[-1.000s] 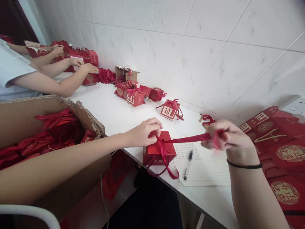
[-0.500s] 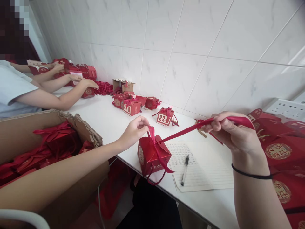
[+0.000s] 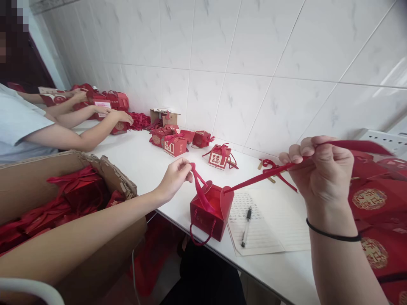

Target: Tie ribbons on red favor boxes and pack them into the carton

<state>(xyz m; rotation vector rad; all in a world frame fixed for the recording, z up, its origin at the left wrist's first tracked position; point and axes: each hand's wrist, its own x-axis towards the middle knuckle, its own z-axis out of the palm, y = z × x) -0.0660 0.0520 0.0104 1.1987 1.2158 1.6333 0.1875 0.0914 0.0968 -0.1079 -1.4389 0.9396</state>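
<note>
A red gift box [image 3: 210,222] stands at the table's front edge, its top flaps parted and a rope handle hanging down its front. Just left of it, my left hand [image 3: 176,177] pinches one part of a red ribbon [image 3: 199,188] that loops down into the box top. Up to the right, my right hand [image 3: 319,169] is closed on the other stretch of ribbon, which runs taut from a flap and trails past the fingers. A black band circles my right wrist.
A cardboard carton [image 3: 127,184] of red boxes sits at left. Finished-looking bowed boxes [image 3: 219,156] stand near the wall. An open notebook [image 3: 276,224] with a pen [image 3: 246,226] lies right of the box. Red bags [image 3: 372,199] crowd the right side. Co-workers' arms [image 3: 82,135] reach in far left.
Both hands have drawn the ribbon further apart, the right one up and rightward, the left one slightly left. The box has turned and its top flaps have opened.
</note>
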